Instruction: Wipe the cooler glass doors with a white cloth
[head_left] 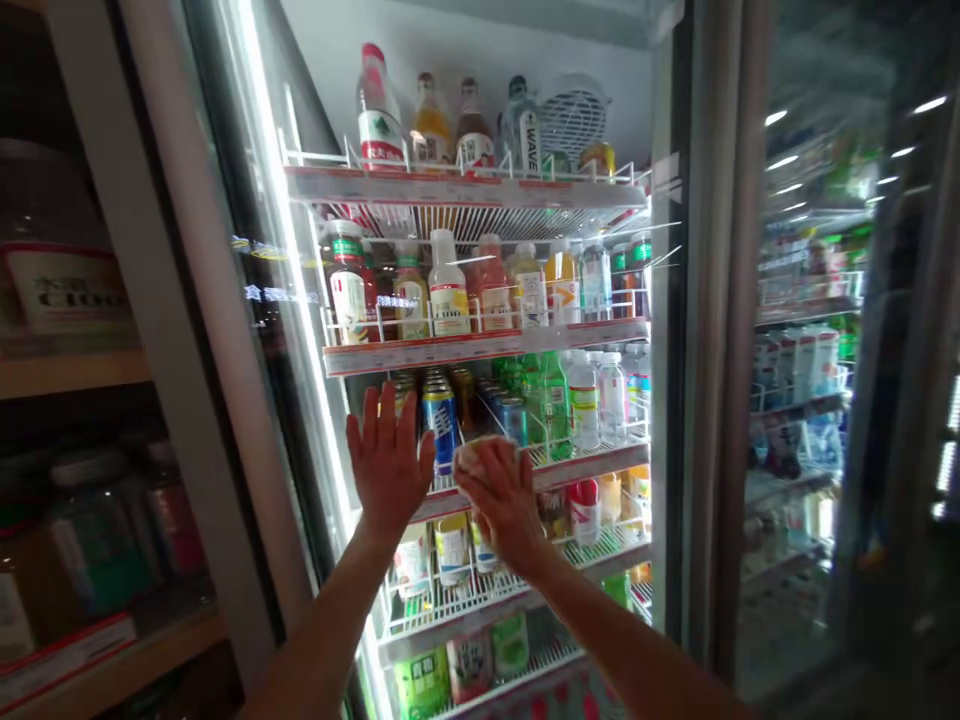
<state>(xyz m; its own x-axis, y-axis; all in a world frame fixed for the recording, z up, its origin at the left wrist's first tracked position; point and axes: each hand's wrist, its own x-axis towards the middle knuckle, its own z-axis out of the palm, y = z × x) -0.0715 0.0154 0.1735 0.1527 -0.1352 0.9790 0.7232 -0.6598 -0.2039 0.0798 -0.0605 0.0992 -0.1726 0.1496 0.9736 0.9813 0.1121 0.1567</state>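
Note:
My left hand (pixel 387 450) is raised with its fingers stretched out, palm toward a lit drinks fridge. Whether it touches the glass in front of the shelves I cannot tell. To its right, my right hand (pixel 511 500) has its fingers bent over a crumpled whitish cloth (pixel 470 459), mostly covered by the fingers. Behind both hands is the can shelf, where a blue can (pixel 441 420) shows between them. Green bottles (pixel 555 395) and clear bottles stand on that shelf, right of my right hand.
Bottles such as a pink-capped one (pixel 379 110) line the top wire shelf (pixel 465 188). More bottles fill the second shelf (pixel 487 347). A metal frame (pixel 724 350) rises at the right, beside another glass-fronted cooler. Wooden shelves (pixel 75 375) with bottles stand at the left.

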